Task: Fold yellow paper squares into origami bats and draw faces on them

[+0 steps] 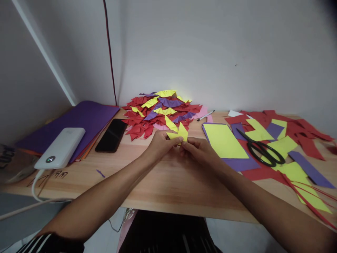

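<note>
Left hand [163, 143] and right hand [197, 147] are pinching folded yellow paper [182, 133] inside the bench's [163, 191] near edge; neat creasing is likely needing even pressure.

Single view, worn on the head: faces forward and down along both forearms [105, 199] to the hands [161, 142] near mid-frame. Close over the surface [163, 191], pale wall [179, 52] beyond. Upper right corner dark, perhaps lens edge.
</note>
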Tool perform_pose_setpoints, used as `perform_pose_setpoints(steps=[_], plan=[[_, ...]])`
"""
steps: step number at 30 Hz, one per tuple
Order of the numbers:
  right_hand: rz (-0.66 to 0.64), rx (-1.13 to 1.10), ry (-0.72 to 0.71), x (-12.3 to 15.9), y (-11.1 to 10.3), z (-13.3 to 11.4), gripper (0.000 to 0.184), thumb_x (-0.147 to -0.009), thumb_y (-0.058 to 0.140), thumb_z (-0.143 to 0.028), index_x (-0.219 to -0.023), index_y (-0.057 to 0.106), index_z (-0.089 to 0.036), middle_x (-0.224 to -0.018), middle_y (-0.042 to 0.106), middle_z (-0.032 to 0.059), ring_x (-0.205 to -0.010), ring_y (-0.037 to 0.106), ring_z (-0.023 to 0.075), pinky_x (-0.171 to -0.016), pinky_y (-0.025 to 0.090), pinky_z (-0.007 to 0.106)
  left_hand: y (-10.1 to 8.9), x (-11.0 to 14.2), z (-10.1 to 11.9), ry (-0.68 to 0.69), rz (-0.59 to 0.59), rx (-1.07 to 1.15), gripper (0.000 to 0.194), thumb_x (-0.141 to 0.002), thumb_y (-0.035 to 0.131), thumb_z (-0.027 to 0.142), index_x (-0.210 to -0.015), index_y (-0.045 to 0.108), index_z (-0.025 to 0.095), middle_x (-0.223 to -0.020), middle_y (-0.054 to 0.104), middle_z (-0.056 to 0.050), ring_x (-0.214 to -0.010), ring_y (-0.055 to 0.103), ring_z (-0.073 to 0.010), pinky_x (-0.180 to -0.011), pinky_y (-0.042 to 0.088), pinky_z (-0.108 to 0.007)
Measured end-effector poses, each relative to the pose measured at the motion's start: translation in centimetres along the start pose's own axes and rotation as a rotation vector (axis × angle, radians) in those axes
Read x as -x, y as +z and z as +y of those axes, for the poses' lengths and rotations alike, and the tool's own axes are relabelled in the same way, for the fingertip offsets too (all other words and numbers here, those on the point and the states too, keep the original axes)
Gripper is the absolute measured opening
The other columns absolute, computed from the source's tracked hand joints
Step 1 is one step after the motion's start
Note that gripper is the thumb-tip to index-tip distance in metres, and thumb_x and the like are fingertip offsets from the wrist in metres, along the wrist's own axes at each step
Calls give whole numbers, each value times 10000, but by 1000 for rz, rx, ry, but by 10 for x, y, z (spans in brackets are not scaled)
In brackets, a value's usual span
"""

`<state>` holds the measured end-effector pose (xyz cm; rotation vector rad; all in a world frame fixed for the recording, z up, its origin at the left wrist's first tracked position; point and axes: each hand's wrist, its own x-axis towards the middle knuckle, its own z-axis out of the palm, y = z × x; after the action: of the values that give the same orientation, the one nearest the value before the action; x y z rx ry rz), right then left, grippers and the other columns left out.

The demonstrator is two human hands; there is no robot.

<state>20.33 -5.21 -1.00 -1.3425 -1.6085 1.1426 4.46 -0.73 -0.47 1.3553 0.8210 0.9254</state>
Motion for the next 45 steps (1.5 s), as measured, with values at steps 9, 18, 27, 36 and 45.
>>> perform_pose_setpoints(steps=[9, 18, 27, 36, 45], plan=[[-22, 18, 13, 1, -2, -4, 272, -856, 479, -306, -673, 623, -166, -646, 649, 11, -595, 560, 125, -578, 395, 244, -1, 0, -4, -77, 3, 59, 273, -665, 709, 359, -665, 634, 97, -643, 619, -43, -572, 516, -108, -556, 368, -234], [-44, 21, 5, 1, -2, -1, 286, -871, 476, -336, -698, 630, -167, -672, 659, 17, -601, 551, 126, -565, 385, 242, -4, -1, -3, -39, -19, 31, 233, -673, 716, 313, -676, 643, 92, -641, 629, -43, -576, 525, -101, -563, 375, -224], [-6, -10, 59, 1, -1, -4, 265, -839, 483, -302, -662, 622, -163, -620, 649, 13, -531, 517, 107, -524, 367, 237, -3, -1, -3, -52, 10, 31, 236, -653, 742, 307, -652, 646, 92, -633, 623, -32, -568, 508, -90, -552, 366, -215], [-7, -41, 60, 0, 0, -2, 273, -846, 489, -331, -665, 609, -166, -599, 638, 3, -541, 545, 113, -538, 375, 236, -1, 0, -4, -92, -4, 36, 239, -680, 711, 329, -679, 653, 97, -638, 625, -34, -561, 505, -96, -539, 350, -224], [0, -4, 46, 2, 1, -5, 289, -859, 474, -330, -658, 601, -166, -599, 635, 1, -536, 533, 106, -543, 372, 235, -1, -1, -6, -77, 4, 89, 252, -648, 743, 328, -704, 654, 99, -656, 634, -41, -586, 529, -102, -576, 378, -232]])
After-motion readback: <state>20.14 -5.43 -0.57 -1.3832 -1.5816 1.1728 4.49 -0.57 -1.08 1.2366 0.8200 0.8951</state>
